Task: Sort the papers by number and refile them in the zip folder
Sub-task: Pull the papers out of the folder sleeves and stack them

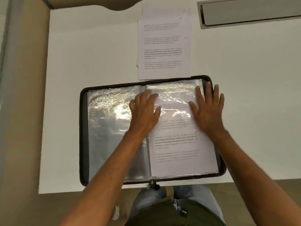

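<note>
A black zip folder [83,136] lies open on the white desk, its clear plastic sleeves spread left and right. The left sleeve [107,131] shows no paper. A printed sheet [179,149] sits in the right sleeve. My left hand [145,110] rests flat near the folder's spine, fingers spread over the top of that sheet. My right hand [207,108] presses flat on the sheet's upper right edge. A loose stack of printed papers [163,48] lies just beyond the folder's far edge.
The white desk [91,51] ends at a tan partition on the left. A grey cable slot [249,13] is set into the desk at the far right. The folder's zipper pulls [151,185] hang at the near desk edge, above my lap.
</note>
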Demonstrator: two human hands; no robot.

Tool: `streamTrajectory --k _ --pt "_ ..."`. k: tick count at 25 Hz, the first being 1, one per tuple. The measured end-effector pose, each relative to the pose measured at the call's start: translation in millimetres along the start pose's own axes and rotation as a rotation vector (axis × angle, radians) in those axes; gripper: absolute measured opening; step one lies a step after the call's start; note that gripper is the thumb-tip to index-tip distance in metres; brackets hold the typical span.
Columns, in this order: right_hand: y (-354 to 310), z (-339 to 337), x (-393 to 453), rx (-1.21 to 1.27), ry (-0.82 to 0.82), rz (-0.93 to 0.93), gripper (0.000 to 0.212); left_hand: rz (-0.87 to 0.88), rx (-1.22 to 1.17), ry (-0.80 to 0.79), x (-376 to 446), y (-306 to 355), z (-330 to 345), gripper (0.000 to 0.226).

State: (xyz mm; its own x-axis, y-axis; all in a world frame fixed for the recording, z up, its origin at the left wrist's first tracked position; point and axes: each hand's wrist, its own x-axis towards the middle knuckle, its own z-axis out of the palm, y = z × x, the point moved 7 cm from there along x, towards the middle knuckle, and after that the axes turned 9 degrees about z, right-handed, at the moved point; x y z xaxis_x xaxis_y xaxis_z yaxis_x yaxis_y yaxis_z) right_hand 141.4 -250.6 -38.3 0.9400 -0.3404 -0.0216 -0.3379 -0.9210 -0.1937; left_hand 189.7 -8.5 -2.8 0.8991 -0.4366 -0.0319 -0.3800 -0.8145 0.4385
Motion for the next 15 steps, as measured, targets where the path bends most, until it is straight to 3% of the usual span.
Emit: streamTrajectory --k 5,10,13,15 --pt "-6 -3 -2 -0.002 0.057 -0.045 0.049 0.04 0.015 0.005 53 11 1 0.049" --pt "-10 -18 -12 0.178 0.087 -0.049 0.042 0.149 -0.032 0.044 73 21 3 0.019" --pt "-8 -29 -20 0.552 -0.004 0.047 0.052 0.176 -0.198 -0.028 76 25 -4 0.021" --pt "-4 -34 -22 0.881 -0.104 0.22 0.059 0.154 -0.286 -0.097 79 21 -9 0.03"
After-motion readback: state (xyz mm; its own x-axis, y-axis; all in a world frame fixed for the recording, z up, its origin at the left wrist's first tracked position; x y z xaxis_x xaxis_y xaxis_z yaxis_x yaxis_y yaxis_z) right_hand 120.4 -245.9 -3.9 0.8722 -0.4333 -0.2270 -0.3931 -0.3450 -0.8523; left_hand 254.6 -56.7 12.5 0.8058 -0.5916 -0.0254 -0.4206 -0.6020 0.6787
